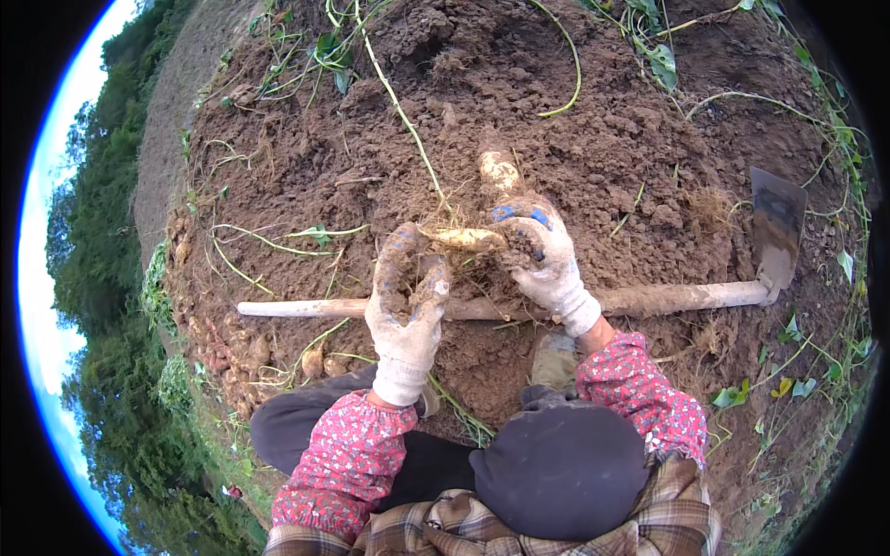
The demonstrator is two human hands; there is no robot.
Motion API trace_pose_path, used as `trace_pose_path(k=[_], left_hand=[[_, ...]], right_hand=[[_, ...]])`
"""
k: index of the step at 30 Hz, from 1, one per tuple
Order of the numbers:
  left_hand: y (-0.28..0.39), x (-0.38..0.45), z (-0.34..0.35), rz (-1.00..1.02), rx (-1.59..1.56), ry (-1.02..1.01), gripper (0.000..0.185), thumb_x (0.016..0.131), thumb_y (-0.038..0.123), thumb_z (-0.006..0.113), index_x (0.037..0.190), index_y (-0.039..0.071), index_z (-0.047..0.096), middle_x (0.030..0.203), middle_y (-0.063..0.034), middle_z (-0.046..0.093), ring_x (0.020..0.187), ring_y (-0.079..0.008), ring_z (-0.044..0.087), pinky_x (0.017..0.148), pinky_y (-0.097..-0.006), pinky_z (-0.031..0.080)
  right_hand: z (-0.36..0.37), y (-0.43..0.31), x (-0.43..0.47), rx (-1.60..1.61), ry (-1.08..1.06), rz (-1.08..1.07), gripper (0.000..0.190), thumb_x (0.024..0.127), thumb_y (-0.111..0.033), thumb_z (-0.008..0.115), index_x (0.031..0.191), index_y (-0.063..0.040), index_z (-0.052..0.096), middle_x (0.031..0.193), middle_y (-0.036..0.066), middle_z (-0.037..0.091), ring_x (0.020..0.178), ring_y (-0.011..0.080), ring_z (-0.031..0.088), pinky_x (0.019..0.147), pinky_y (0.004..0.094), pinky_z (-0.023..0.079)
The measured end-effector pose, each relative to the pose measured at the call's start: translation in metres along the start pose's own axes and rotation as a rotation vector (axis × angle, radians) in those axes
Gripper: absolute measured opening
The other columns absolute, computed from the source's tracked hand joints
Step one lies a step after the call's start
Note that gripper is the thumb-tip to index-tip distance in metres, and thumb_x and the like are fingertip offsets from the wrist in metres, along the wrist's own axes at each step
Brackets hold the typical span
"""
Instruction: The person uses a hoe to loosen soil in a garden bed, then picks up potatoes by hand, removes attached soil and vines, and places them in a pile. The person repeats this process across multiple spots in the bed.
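My right hand point(546, 254), in a dirty white glove with blue patches, grips a soil-covered root cluster. From it a slim pale tuber point(464, 239), apparently a sweet potato, points left. A thicker, pale, soil-caked tuber point(499, 172) shows just above that hand; whether it is joined to the cluster is unclear. A green vine stem point(403, 115) runs down to the slim tuber. My left hand point(407, 299), gloved alike, has thumb and fingers apart, its fingertips beside the slim tuber's left end. Behind both hands lies a hoe's wooden handle point(653, 299).
The hoe's metal blade point(779, 222) stands at the right. Several dug tubers point(240, 351) lie in a heap at the left, with one more tuber point(313, 361) nearer my knee point(563, 465). Cut vines point(327, 59) are strewn over loose brown soil point(612, 146).
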State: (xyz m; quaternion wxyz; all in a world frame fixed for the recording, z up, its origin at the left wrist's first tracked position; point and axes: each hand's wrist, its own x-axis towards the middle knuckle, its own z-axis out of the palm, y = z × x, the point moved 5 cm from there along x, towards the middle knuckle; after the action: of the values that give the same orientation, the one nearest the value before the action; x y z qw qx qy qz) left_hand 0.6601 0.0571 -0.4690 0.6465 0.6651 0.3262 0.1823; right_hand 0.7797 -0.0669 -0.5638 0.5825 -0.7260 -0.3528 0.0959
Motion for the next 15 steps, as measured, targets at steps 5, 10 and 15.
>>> trace_pose_path(k=[5,10,15], left_hand=[[-0.029,0.011,-0.013,-0.276,0.148,-0.177,0.057,0.089,0.013,0.062,0.139,0.001,0.036,0.127,-0.0154,0.054,0.105,-0.0192,0.059,0.084,-0.0275,0.051],[-0.056,0.002,-0.019,-0.385,-0.565,0.025,0.05,0.084,0.007,0.068,0.13,-0.002,0.048,0.124,-0.0129,0.057,0.113,-0.0219,0.057,0.096,-0.0316,0.046],[-0.023,0.003,-0.002,0.401,0.659,-0.112,0.037,0.085,0.002,0.063,0.12,-0.001,0.052,0.121,-0.018,0.058,0.107,-0.0257,0.06,0.089,-0.0347,0.054]], right_hand=[[0.036,-0.019,-0.006,0.105,-0.175,-0.106,0.055,0.058,-0.006,0.066,0.112,-0.011,0.058,0.114,0.01,0.059,0.112,0.0341,0.053,0.099,0.0464,0.038],[0.064,-0.023,-0.022,-0.002,-0.322,0.018,0.055,0.056,-0.012,0.069,0.11,-0.01,0.057,0.108,0.011,0.058,0.106,0.0338,0.054,0.089,0.0463,0.041],[0.061,-0.025,-0.018,-0.042,-0.181,-0.047,0.046,0.055,-0.015,0.071,0.1,-0.01,0.06,0.103,0.01,0.058,0.102,0.0315,0.056,0.086,0.0456,0.042]])
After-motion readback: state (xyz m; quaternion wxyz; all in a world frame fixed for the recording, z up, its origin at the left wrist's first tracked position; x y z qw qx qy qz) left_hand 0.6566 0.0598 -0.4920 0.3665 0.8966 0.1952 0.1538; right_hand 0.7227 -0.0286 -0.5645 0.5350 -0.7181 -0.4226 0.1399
